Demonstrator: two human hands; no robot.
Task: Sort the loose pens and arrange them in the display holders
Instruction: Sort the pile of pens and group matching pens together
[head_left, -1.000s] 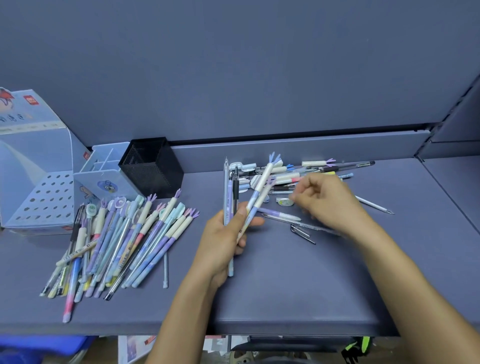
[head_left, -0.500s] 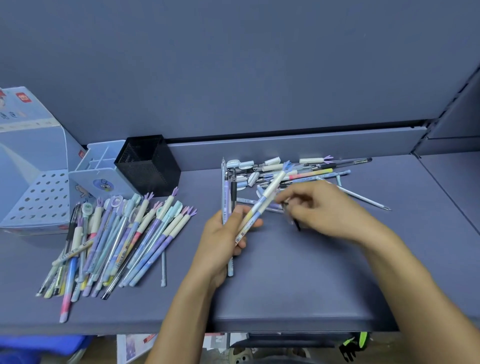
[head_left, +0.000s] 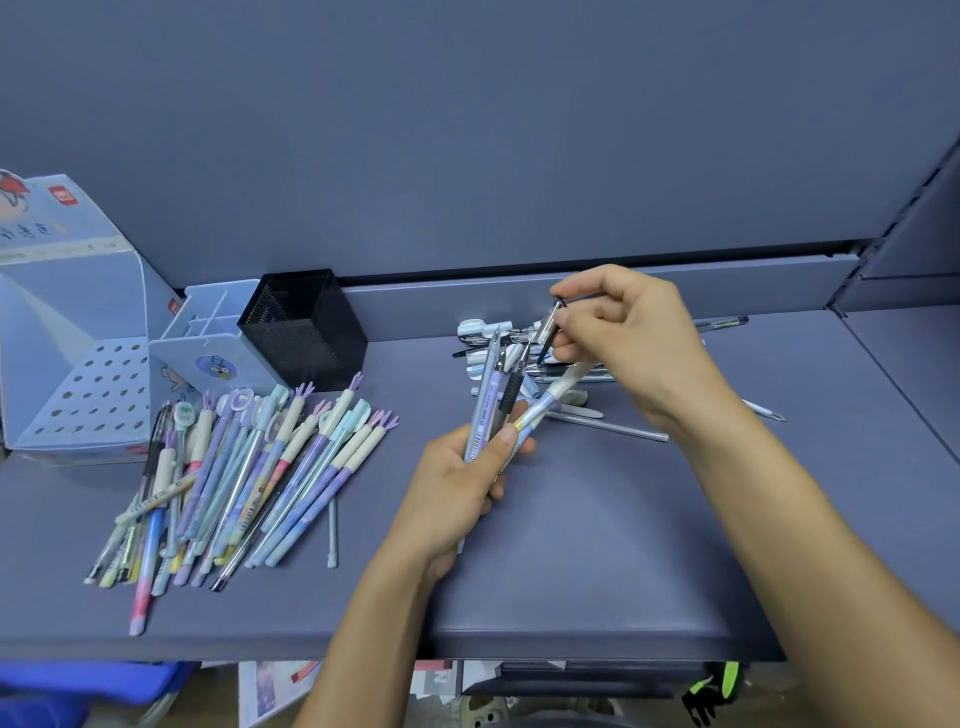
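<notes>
My left hand grips a bunch of several pens that fan upward at the shelf's middle. My right hand is raised above the loose heap of pens near the back wall and pinches a clear pen with a black tip, its lower end beside the bunch. A sorted pile of pastel pens lies fanned out at the left. Behind that pile stand a black mesh holder, a light blue divided holder and a perforated blue display box.
All of this lies on a grey-blue shelf with a raised back wall. A few single pens lie to the right of the heap. A lone refill lies beside the sorted pile. Below the front edge, clutter on the floor shows.
My right hand has lifted off the shelf, away from the heap, bringing up the clear pen toward the bunch. My left hand still holds the bunch, now tilted more upright.
</notes>
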